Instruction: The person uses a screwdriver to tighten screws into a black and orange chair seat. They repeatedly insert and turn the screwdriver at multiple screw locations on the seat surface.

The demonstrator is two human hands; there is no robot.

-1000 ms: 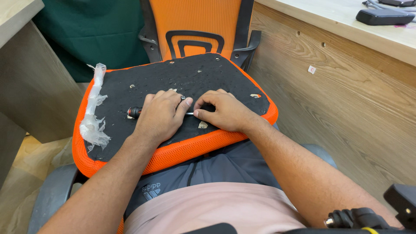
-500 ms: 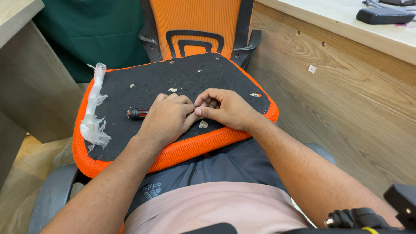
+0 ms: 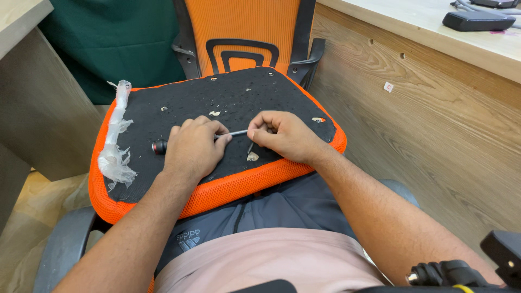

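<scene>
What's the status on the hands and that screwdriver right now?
Left hand gripping screwdriver handle. Right hand pinching the shaft tip against the black seat underside. Torn plastic wrap at left edge, clear of the work.

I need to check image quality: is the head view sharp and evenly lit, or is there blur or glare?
Head view: soft even light, no glare; left hand, right hand and screwdriver are sharp; the black seat underside stays dark; edges bend slightly.

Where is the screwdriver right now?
In the head view the screwdriver lies across the black underside of the orange chair seat, gripped in the left hand, its metal tip pinched by the right hand.
</scene>
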